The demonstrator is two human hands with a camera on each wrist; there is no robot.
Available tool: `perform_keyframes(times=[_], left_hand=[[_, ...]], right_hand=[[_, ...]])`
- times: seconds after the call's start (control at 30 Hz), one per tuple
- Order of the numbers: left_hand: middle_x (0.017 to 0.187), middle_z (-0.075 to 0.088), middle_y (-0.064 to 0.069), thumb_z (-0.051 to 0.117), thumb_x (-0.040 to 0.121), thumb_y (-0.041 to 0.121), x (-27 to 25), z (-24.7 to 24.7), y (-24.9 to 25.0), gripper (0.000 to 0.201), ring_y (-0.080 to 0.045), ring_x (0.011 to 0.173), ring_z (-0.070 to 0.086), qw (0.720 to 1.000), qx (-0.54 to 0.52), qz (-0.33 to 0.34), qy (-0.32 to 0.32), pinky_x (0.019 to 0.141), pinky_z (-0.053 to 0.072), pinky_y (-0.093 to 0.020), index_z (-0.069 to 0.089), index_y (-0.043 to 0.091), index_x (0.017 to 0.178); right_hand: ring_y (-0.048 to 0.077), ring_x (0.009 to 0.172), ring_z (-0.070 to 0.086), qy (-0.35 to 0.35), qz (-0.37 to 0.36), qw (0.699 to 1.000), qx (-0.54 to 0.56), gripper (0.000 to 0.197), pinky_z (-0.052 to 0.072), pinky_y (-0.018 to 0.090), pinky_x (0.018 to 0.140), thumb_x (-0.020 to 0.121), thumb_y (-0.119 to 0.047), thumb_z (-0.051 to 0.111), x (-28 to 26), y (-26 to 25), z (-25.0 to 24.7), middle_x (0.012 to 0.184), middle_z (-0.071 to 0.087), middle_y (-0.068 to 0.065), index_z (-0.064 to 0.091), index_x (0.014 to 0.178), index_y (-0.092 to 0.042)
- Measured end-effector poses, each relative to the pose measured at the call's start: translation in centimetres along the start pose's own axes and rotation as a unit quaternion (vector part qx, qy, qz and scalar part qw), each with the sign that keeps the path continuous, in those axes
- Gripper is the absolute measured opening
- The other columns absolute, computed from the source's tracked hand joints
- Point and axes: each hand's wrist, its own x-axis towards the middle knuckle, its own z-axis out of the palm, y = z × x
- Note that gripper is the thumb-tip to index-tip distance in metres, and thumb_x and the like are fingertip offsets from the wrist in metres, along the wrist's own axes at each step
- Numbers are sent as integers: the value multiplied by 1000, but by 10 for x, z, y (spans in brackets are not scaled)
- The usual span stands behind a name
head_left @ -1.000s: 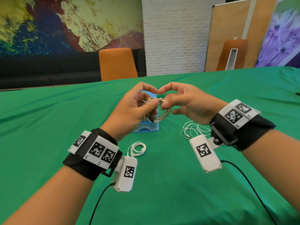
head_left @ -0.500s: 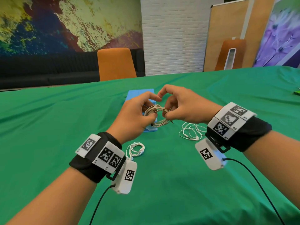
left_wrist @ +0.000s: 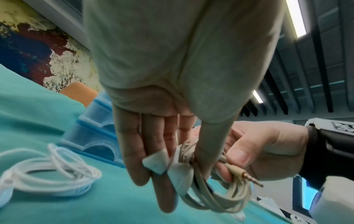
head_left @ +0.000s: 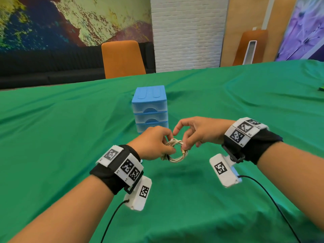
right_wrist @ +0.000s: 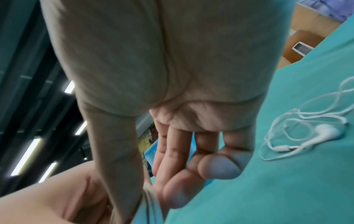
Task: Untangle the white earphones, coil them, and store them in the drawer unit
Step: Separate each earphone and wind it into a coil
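An off-white coil of earphones (head_left: 177, 156) hangs between both hands just above the green table. My left hand (head_left: 157, 142) pinches the coil's left side between thumb and fingers; in the left wrist view the earbuds (left_wrist: 162, 163) lie against its fingers. My right hand (head_left: 188, 141) pinches the cable end near the gold jack plug (left_wrist: 248, 176), which sticks out of the coil. The blue drawer unit (head_left: 149, 109) stands just behind the hands, its three clear drawers closed.
A second coiled white earphone set (left_wrist: 47, 174) lies on the cloth left of my left hand. A loose, tangled white set (right_wrist: 306, 136) lies to the right of my right hand. An orange chair (head_left: 122, 58) stands at the table's far edge.
Both hands have come down and nearer with the coil, so the drawer unit now shows in full behind them. The right hand's pinch has shifted to the plug end.
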Motion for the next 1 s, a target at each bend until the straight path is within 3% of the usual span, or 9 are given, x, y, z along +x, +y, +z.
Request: perform_keyframes(times=[0.17, 0.27, 0.37, 0.47, 0.6, 0.8, 0.9, 0.93, 1.0], left_hand=[[75, 66, 6, 81, 79, 34, 5, 20, 2, 24, -16, 72, 59, 993, 81, -24, -84, 64, 42, -28, 60, 23, 83], [82, 60, 6, 80, 79, 38, 9, 26, 3, 32, -19, 83, 59, 988, 106, -35, -109, 72, 44, -29, 61, 26, 102], [86, 61, 5, 81, 78, 40, 10, 28, 3, 42, -20, 84, 60, 987, 112, -38, -112, 74, 46, -30, 62, 25, 113], [94, 65, 4, 80, 79, 43, 7, 26, 2, 46, -19, 89, 61, 986, 121, -34, -110, 82, 52, -35, 60, 27, 117], [112, 64, 1, 76, 80, 51, 3, 22, 3, 60, -20, 100, 61, 986, 116, -29, -113, 92, 51, -38, 52, 31, 131], [123, 59, -2, 79, 80, 46, -3, 27, 4, 72, -20, 106, 55, 982, 135, 6, -128, 96, 47, -37, 43, 25, 139], [122, 49, 11, 80, 81, 41, -5, 29, 4, 80, -15, 109, 50, 982, 138, 27, -123, 92, 41, -28, 35, 25, 145], [125, 49, 14, 80, 80, 41, -5, 31, 4, 82, -17, 112, 52, 982, 139, 33, -121, 94, 43, -30, 32, 26, 145], [130, 55, 5, 80, 79, 43, -5, 34, 3, 80, -24, 113, 56, 980, 155, 38, -120, 95, 48, -40, 33, 28, 142]], right_hand=[[16, 70, 58, -21, 50, 995, -85, 45, 40, 25, 56, 79, 0, 76, 7, 14, 6, 82, 75, 6, 55, 116, -14], [15, 72, 61, -35, 61, 987, -147, 48, 43, 27, 58, 77, -4, 79, 12, 15, 11, 97, 76, 16, 55, 116, -14], [16, 72, 61, -36, 68, 978, -193, 47, 45, 28, 62, 76, -9, 81, 16, 18, 15, 99, 75, 17, 55, 114, -17], [18, 72, 63, -32, 71, 977, -201, 46, 48, 28, 63, 76, -9, 81, 19, 22, 14, 96, 75, 18, 55, 113, -18], [28, 79, 70, -20, 72, 976, -202, 47, 55, 36, 74, 75, -10, 82, 21, 27, 12, 92, 77, 14, 55, 112, -17], [19, 67, 68, -6, 58, 982, -180, 38, 55, 32, 66, 76, -6, 82, 20, 30, 13, 85, 76, 10, 58, 105, -12], [17, 67, 65, -10, 50, 986, -160, 37, 52, 29, 63, 77, -2, 78, 18, 31, 13, 87, 75, 12, 56, 103, -16], [19, 68, 63, -13, 46, 988, -150, 36, 50, 29, 62, 77, -1, 78, 18, 30, 13, 89, 75, 15, 54, 99, -18], [23, 72, 60, -22, 42, 990, -129, 36, 46, 30, 61, 76, 1, 76, 18, 31, 12, 88, 74, 18, 53, 96, -18]])
